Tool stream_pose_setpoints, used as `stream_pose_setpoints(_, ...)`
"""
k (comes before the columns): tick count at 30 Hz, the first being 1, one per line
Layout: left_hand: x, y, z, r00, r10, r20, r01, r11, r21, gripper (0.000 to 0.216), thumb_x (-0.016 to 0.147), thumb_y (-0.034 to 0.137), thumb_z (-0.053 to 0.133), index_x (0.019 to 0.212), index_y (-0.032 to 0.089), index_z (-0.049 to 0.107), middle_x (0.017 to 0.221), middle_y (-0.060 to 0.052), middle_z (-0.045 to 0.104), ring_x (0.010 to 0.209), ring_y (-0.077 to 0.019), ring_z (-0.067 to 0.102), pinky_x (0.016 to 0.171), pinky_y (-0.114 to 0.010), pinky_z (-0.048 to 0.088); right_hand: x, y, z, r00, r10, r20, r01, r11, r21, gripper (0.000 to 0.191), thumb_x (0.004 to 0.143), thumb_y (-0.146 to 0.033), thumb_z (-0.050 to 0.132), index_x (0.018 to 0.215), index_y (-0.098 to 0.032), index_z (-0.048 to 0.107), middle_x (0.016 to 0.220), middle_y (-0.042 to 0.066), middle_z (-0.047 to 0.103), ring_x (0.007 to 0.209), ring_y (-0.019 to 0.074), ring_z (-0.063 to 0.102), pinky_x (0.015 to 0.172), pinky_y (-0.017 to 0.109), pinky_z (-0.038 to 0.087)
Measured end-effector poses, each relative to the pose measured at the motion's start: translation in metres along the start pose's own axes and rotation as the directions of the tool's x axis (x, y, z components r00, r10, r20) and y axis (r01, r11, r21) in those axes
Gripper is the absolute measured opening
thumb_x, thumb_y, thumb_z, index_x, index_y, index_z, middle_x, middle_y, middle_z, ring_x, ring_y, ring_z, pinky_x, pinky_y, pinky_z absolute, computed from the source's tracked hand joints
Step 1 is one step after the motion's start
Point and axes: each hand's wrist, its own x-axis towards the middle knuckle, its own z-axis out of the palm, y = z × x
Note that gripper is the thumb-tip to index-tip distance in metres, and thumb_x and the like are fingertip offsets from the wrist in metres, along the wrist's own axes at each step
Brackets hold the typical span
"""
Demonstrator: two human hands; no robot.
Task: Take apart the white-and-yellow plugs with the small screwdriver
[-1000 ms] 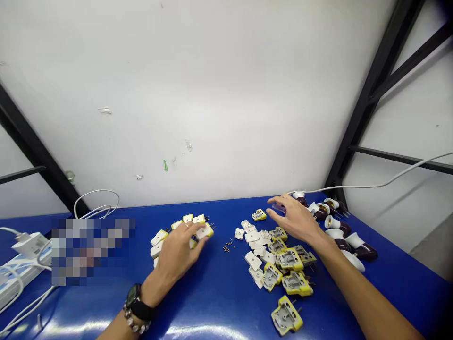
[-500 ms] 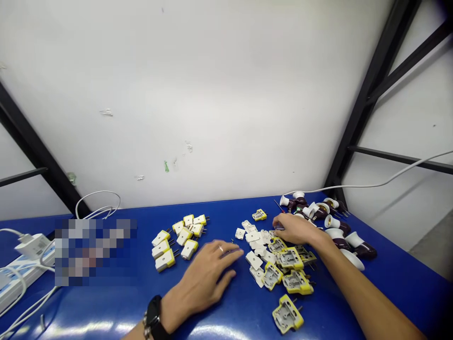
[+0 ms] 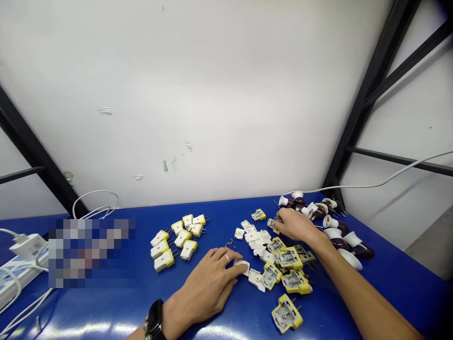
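Observation:
My left hand (image 3: 212, 283), with a ring and a black wristband, has its fingertips on a white plug cover (image 3: 244, 267) at the near left side of the heap. In my right hand (image 3: 299, 225), the thumb and fingers pinch a yellow-edged plug half (image 3: 272, 225), its grey inside showing. Between the hands lie loose white plug covers (image 3: 252, 236) and several open yellow plug halves (image 3: 288, 258) with metal pins. A few tiny brass-coloured screws (image 3: 230, 243) rest just beyond my left fingers. Parts of both objects in my hands are hidden by fingers.
Closed white-and-yellow plugs (image 3: 182, 237) stand grouped left of centre. Brown-and-white lamp holders (image 3: 338, 238) crowd the right side. A power strip (image 3: 21, 278) with white cables lies at far left. Black metal posts (image 3: 348, 141) and a white wall bound the blue table (image 3: 116, 307).
My left hand has reached the heap and drawn a white cover slightly left, uncovering the screws. My right hand has lifted or shifted a yellow plug half away from the heap's far side.

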Motion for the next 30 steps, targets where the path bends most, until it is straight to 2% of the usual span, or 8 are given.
stream_pose_setpoints(4,0.000,-0.003,0.005,1.000,0.006,-0.017,-0.006,1.000,-0.031,0.028,0.098,0.014,0.052,0.118,0.029,0.063,0.123,-0.002,0.068,0.111,-0.0238,0.060,0.096,-0.039,0.048,-0.007,-0.013,-0.013,0.991,-0.002,-0.131,0.008,0.999,0.045,0.030,0.099,-0.037,0.048,0.104,-0.015,0.068,0.112,0.016,0.070,0.102,0.0307,0.067,0.075,0.034,0.044)
stream_pose_setpoints(8,-0.003,-0.010,0.004,0.994,-0.047,-0.099,0.038,0.995,-0.095,0.025,0.089,0.011,0.059,0.109,0.025,0.064,0.110,-0.004,0.068,0.098,-0.0212,0.064,0.084,-0.033,0.052,-0.033,-0.044,-0.028,0.936,-0.242,-0.255,0.310,0.911,0.272,0.025,0.094,-0.041,0.059,0.092,-0.019,0.070,0.097,0.008,0.072,0.092,0.0242,0.067,0.079,0.031,0.045)
stream_pose_setpoints(13,-0.010,-0.027,-0.015,0.917,-0.057,-0.396,0.019,0.995,-0.100,0.022,0.087,0.012,0.059,0.107,0.022,0.063,0.103,-0.006,0.067,0.094,-0.0197,0.065,0.083,-0.031,0.053,-0.072,-0.083,-0.021,0.866,-0.465,-0.184,0.500,0.823,0.271,0.010,0.085,-0.031,0.072,0.086,-0.021,0.072,0.085,0.005,0.073,0.080,0.0238,0.067,0.069,0.030,0.044)
stream_pose_setpoints(16,-0.011,-0.028,-0.020,0.886,-0.040,-0.462,-0.006,0.995,-0.096,0.024,0.087,0.012,0.059,0.109,0.022,0.062,0.101,-0.005,0.067,0.092,-0.0188,0.066,0.083,-0.031,0.054,-0.083,-0.096,-0.004,0.826,-0.559,-0.070,0.561,0.805,0.195,0.008,0.083,-0.028,0.075,0.084,-0.021,0.072,0.084,0.006,0.073,0.079,0.0251,0.068,0.069,0.030,0.044)
stream_pose_setpoints(21,-0.008,-0.021,-0.015,0.920,-0.022,-0.390,-0.041,0.987,-0.153,0.028,0.084,0.010,0.061,0.109,0.022,0.064,0.099,-0.005,0.069,0.089,-0.0180,0.067,0.078,-0.028,0.055,-0.081,-0.099,0.009,0.839,-0.544,0.023,0.531,0.827,0.184,0.020,0.092,-0.035,0.066,0.098,-0.017,0.071,0.099,0.011,0.073,0.095,0.0289,0.068,0.081,0.034,0.046)
stream_pose_setpoints(23,-0.009,-0.020,-0.015,0.938,-0.044,-0.344,-0.026,0.981,-0.194,0.027,0.083,0.011,0.061,0.108,0.022,0.066,0.100,-0.005,0.069,0.090,-0.0184,0.067,0.079,-0.029,0.054,-0.077,-0.095,0.006,0.848,-0.527,0.051,0.502,0.831,0.240,0.033,0.087,-0.045,0.072,0.104,-0.017,0.071,0.102,0.011,0.073,0.098,0.0298,0.067,0.083,0.035,0.046)
stream_pose_setpoints(26,-0.011,-0.019,-0.017,0.971,-0.080,-0.225,0.016,0.962,-0.273,0.026,0.082,0.012,0.063,0.105,0.023,0.068,0.100,-0.004,0.070,0.090,-0.0180,0.067,0.082,-0.028,0.053,-0.072,-0.091,0.003,0.812,-0.568,0.134,0.511,0.802,0.310,0.055,0.067,-0.059,0.083,0.105,-0.020,0.073,0.102,0.008,0.073,0.096,0.0301,0.067,0.082,0.034,0.046)
stream_pose_setpoints(30,-0.012,-0.015,-0.018,0.991,-0.095,-0.094,0.056,0.933,-0.355,0.025,0.078,0.011,0.068,0.099,0.023,0.071,0.101,-0.002,0.072,0.093,-0.0177,0.067,0.086,-0.027,0.051,-0.069,-0.090,0.006,0.792,-0.588,0.161,0.532,0.796,0.289,0.053,0.067,-0.061,0.082,0.101,-0.021,0.074,0.099,0.008,0.074,0.095,0.0305,0.067,0.079,0.033,0.046)
